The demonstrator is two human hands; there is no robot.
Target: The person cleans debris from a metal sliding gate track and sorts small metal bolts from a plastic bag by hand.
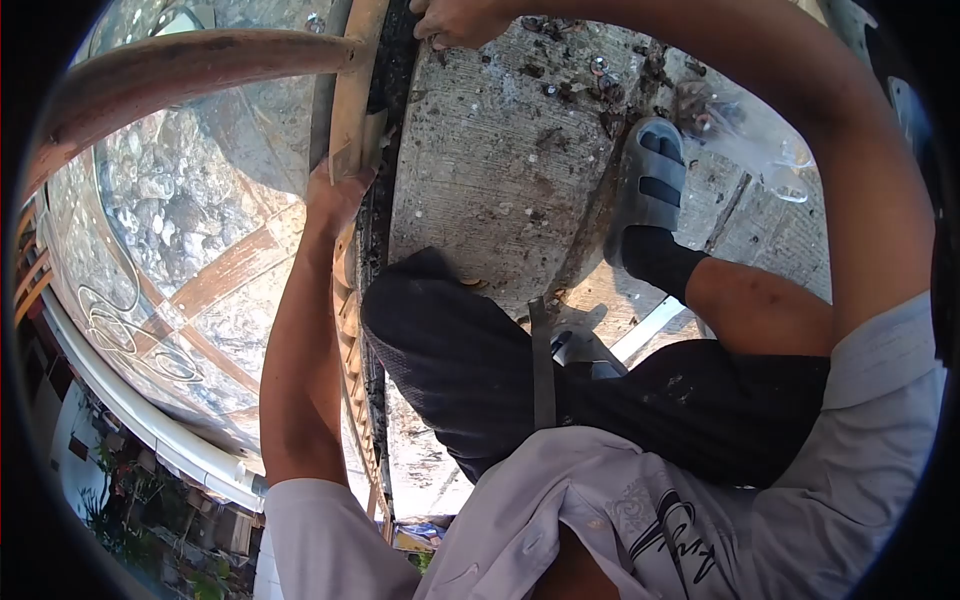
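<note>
My left hand (337,200) is closed round a long tan-brown bar (352,120) at the left of centre, with its fingertips beside a dark, dirty gap (398,60). At the top edge of the view, my right hand (462,20) has its fingers curled at the upper end of that gap, close to the concrete slab (490,150). Whatever its fingers pinch is too small or hidden to make out. A thick rusty curved tube (200,62) reaches the bar from the left.
My sandalled foot (650,190) stands on the concrete, near clear plastic (760,150) and scattered debris. My bent knee (400,300) is beside the gap. On the left, loose wire (120,320) lies on a paint-spotted surface, with a white pipe (190,450) along its edge.
</note>
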